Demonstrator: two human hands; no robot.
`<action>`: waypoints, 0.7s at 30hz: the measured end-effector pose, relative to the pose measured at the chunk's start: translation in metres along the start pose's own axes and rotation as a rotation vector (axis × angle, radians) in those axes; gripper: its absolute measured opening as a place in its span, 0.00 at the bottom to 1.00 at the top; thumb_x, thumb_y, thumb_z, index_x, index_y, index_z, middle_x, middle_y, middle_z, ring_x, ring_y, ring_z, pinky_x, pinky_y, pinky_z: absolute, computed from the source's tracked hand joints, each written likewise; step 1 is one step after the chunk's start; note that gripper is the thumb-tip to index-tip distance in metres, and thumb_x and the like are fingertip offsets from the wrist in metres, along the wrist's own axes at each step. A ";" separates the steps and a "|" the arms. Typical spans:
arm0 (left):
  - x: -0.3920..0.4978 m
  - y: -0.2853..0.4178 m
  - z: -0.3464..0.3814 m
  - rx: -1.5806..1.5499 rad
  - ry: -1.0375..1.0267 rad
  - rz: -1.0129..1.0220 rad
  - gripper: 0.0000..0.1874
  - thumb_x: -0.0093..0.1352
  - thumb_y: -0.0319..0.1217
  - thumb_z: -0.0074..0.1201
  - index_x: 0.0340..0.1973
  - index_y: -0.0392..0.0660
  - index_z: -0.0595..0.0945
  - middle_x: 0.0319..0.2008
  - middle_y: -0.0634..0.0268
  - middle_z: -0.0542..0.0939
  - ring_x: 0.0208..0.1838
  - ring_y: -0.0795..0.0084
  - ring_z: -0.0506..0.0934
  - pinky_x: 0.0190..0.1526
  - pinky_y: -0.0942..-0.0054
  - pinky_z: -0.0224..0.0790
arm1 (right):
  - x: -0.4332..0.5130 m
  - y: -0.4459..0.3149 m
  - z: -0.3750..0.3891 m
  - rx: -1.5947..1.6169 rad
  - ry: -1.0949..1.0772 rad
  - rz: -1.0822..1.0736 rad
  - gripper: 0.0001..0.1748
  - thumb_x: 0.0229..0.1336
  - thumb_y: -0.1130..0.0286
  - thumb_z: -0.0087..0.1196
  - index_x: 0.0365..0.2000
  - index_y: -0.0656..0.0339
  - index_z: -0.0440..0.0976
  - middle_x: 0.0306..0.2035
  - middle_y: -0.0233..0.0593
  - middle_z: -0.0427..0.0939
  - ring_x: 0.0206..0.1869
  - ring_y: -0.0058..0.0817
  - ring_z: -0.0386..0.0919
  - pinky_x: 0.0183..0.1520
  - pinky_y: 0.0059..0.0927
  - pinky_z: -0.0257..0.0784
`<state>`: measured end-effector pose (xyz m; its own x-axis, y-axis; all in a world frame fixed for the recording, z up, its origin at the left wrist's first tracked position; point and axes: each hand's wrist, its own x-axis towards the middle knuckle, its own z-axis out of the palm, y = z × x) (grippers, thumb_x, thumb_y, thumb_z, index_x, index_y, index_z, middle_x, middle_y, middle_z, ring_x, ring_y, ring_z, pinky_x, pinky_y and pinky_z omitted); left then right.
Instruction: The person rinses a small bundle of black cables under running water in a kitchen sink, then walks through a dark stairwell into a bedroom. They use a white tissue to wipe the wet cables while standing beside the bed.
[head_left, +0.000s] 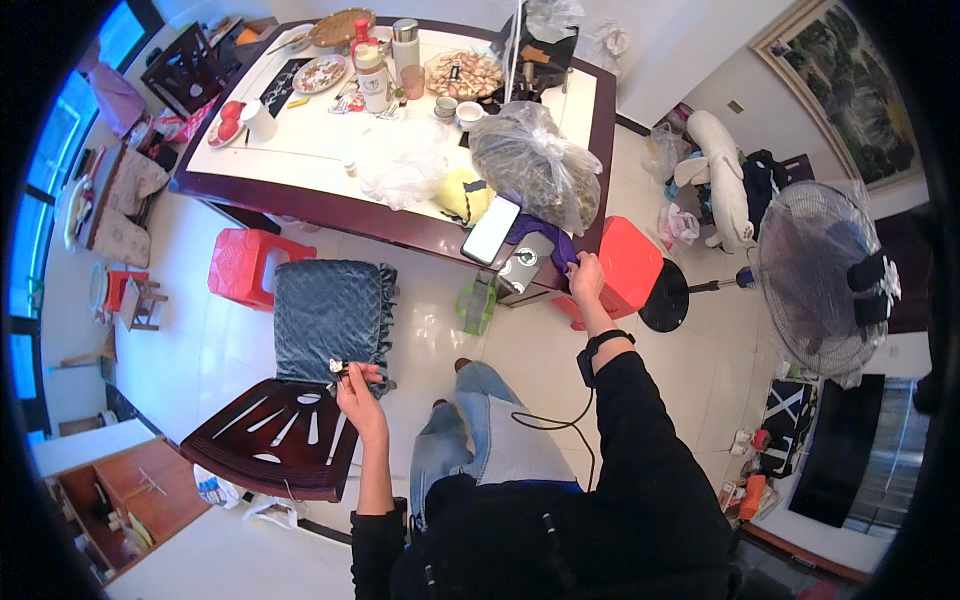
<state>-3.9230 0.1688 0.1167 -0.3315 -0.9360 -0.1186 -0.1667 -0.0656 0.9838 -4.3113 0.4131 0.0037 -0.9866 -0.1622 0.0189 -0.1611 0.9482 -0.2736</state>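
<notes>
My left hand (361, 401) is raised above the edge of the chair's grey-blue quilted seat cover (326, 315). Its fingertips pinch a small dark item with a white decorated end (336, 366), too small to name for sure. At the table's near right corner, my right hand (586, 277) has hold of one end of a purple cloth (551, 234). Left of the cloth lie a smartphone (491, 230) with a bright screen and a grey box (526, 262) with round white markings. A large knotted plastic bag of dried leafy matter (536, 165) rests just behind the cloth.
The table (300, 191) also carries a yellow cloth item (465, 196), a white plastic bag (403, 161), bottles and a plate of garlic (465, 75). Red plastic stools (630, 262) flank its near side. A covered standing fan (817, 277) is at right, a wooden chair back (281, 442) at left.
</notes>
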 end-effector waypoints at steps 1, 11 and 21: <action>0.001 0.000 0.005 -0.001 0.019 -0.012 0.16 0.77 0.34 0.41 0.31 0.36 0.76 0.28 0.61 0.81 0.28 0.78 0.75 0.36 0.76 0.67 | 0.004 0.002 -0.003 0.035 -0.020 -0.028 0.14 0.50 0.64 0.66 0.35 0.62 0.79 0.39 0.53 0.79 0.42 0.49 0.79 0.44 0.45 0.73; 0.007 0.009 0.027 -0.081 0.045 -0.045 0.17 0.78 0.35 0.41 0.31 0.37 0.77 0.28 0.63 0.80 0.28 0.80 0.74 0.38 0.77 0.67 | 0.014 -0.003 -0.015 -0.106 -0.073 -0.150 0.23 0.55 0.50 0.60 0.26 0.64 0.77 0.26 0.55 0.80 0.31 0.52 0.80 0.35 0.52 0.73; 0.005 0.007 0.027 -0.091 0.081 -0.057 0.19 0.78 0.36 0.40 0.30 0.37 0.78 0.27 0.64 0.80 0.28 0.80 0.74 0.37 0.78 0.66 | 0.032 0.011 -0.003 0.023 -0.232 -0.189 0.21 0.57 0.52 0.58 0.35 0.61 0.76 0.31 0.56 0.80 0.35 0.53 0.79 0.38 0.49 0.72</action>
<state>-3.9506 0.1726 0.1193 -0.2474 -0.9544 -0.1671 -0.0968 -0.1472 0.9844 -4.3445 0.4186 0.0040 -0.9064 -0.3958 -0.1476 -0.3381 0.8892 -0.3082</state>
